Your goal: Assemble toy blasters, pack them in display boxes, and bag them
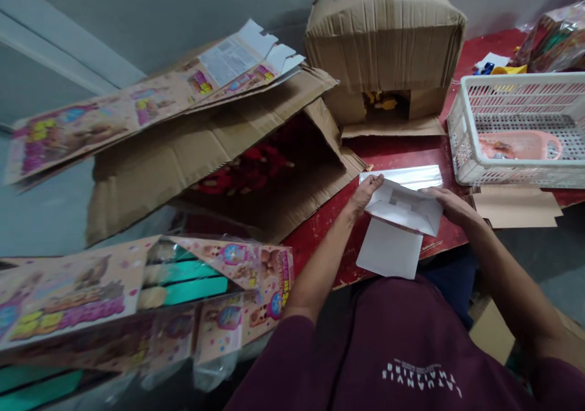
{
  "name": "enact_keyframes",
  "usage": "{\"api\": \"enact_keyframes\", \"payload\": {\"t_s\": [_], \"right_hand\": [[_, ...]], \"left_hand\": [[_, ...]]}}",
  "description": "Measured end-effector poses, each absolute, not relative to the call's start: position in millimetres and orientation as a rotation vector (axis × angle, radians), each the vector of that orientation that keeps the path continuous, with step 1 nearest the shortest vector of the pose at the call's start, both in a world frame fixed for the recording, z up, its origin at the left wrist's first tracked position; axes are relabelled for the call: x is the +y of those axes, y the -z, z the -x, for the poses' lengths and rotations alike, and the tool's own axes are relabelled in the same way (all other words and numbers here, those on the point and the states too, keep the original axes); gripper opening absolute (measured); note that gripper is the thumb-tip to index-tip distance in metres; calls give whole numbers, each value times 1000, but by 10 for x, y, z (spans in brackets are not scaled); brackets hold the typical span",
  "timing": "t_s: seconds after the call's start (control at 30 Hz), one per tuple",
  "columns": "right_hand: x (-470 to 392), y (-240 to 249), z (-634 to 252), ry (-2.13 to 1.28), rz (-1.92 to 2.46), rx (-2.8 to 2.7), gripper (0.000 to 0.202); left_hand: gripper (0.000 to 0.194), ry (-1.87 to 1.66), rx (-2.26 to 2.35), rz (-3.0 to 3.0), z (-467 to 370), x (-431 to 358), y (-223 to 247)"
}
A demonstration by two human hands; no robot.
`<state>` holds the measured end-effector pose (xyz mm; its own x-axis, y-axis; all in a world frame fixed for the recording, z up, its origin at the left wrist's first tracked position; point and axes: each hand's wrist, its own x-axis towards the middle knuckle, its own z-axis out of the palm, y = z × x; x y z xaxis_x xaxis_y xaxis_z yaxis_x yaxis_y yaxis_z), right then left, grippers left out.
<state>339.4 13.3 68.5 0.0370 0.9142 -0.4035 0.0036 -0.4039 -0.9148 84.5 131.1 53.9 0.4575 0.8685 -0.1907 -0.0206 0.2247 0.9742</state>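
Observation:
A small white cardboard box [402, 207] is held between both hands above the red table's front edge, its open inside facing up and a white flap [390, 249] hanging down toward the person's body. My left hand [367, 193] pinches its left upper corner, thumb on the rim. At the right upper edge, my right hand [450, 205] has its fingers closed on the same box. Just behind it, a shiny clear-and-white sheet or tray [414, 176] lies on the red table [397, 151].
Left, a large open carton [205, 149] holds red items, with printed cardboard sheets [105, 119] on top. Packaged sets with green pieces [196, 281] lie nearer. Behind stands another carton [384, 45]. At right are a white basket [525, 172] and flat brown cardboard [516, 207].

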Motion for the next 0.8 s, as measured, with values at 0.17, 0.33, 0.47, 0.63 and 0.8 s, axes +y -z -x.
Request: {"api": "enact_keyframes", "payload": {"t_s": [0.17, 0.33, 0.47, 0.63, 0.8], "right_hand": [[127, -670, -3345, -1349, 1680, -1179, 56], [153, -615, -3332, -957, 1887, -1521, 40], [156, -631, -3282, -550, 2077, -1750, 39], [112, -639, -3157, -350, 2184, -1911, 39], [61, -593, -3095, -283, 2226, -1928, 40]], "left_hand": [[65, -538, 861, -1268, -792, 1311, -468], [57, -632, 938, -1530, -818, 1280, -246], [45, -705, 1027, -1660, -859, 1277, -155], [45, -722, 1007, -1666, -824, 1296, -168], [50, -751, 939, -1443, -825, 1288, -242]]}}
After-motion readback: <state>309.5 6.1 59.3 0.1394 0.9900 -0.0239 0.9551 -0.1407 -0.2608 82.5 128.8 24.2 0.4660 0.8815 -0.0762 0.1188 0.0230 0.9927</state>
